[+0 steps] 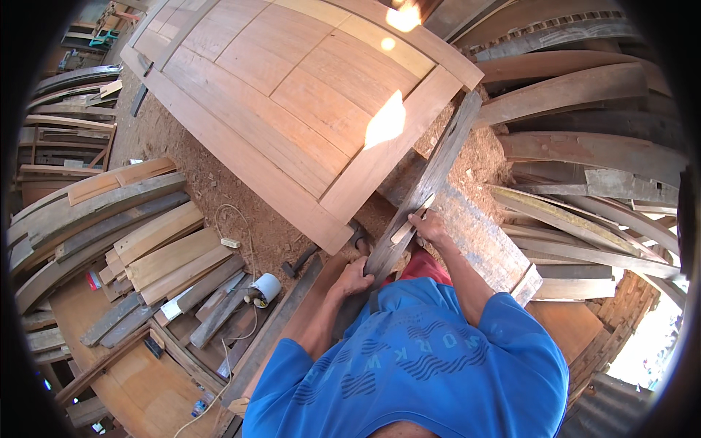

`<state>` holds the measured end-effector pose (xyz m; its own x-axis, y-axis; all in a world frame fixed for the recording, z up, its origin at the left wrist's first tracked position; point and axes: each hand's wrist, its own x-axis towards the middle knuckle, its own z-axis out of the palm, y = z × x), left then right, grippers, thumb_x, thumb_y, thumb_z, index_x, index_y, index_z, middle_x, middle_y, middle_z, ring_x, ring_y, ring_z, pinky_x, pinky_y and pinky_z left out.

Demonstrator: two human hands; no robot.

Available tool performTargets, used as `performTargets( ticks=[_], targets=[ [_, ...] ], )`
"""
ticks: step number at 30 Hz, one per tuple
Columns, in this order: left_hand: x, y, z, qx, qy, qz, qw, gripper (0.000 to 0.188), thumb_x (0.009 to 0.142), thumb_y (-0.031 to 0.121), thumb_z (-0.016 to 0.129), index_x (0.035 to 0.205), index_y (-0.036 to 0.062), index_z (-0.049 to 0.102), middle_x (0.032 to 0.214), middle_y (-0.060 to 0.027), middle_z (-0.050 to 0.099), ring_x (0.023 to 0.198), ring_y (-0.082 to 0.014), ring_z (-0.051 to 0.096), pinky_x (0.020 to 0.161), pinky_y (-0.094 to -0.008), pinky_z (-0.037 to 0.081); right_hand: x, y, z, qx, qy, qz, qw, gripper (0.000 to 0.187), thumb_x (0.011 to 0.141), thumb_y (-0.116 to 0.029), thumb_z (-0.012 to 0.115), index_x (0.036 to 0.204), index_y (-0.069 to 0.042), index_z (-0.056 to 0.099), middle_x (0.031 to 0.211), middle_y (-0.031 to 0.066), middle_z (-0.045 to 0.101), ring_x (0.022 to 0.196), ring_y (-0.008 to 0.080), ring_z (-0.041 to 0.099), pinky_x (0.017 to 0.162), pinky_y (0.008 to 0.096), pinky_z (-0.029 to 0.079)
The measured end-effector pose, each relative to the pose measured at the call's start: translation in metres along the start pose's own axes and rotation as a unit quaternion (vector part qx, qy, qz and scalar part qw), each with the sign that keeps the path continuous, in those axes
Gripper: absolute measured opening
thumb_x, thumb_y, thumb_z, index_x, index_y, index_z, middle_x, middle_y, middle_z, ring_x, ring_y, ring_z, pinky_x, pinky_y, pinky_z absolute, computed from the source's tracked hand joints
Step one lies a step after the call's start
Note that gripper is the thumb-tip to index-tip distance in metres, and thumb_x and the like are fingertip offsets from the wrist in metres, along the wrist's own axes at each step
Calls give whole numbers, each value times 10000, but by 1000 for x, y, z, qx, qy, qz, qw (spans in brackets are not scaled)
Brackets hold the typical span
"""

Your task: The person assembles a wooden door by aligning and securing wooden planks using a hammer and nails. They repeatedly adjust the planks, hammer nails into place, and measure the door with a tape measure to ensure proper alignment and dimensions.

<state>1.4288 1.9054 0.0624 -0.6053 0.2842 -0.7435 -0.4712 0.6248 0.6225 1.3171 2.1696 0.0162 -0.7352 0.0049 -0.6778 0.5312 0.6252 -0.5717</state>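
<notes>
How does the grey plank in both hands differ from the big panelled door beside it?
The grey plank is weathered, dark and narrow; the panelled door is fresh reddish-tan and wide. The plank is one bare board, while the door is a frame filled with panels. The left hand and right hand hold the plank; neither touches the door. Both are wood.

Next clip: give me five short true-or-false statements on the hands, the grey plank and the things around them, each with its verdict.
1. Both hands grip the grey weathered plank. True: left hand near its lower end, right hand higher up.
2. The panelled wooden door is painted white. False: it is bare reddish-brown wood.
3. The person wears a blue shirt. True.
4. The white roll sits on the door. False: it lies among boards at the left.
5. The right hand is empty. False: it also holds a small pale wood strip.
</notes>
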Motion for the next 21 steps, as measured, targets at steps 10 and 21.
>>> performTargets(
  ticks=[10,21],
  targets=[
    [-5,-4,6,-109,-67,69,989,744,783,66,607,1476,26,339,1411,-193,490,1324,-278,462,1093,-352,354,9,30,13,295,-31,93,950,316,878,-245,715,1000,22,600,762,119,655,599,185,621,484,335,501],
    [-11,7,13,-271,-122,60,953,857,766,-61,538,1549,49,210,1546,-115,320,1420,-189,300,1151,-288,217,30,103,4,152,114,97,977,273,911,-114,506,1153,-12,580,827,200,669,735,229,686,626,380,557]
  ],
)
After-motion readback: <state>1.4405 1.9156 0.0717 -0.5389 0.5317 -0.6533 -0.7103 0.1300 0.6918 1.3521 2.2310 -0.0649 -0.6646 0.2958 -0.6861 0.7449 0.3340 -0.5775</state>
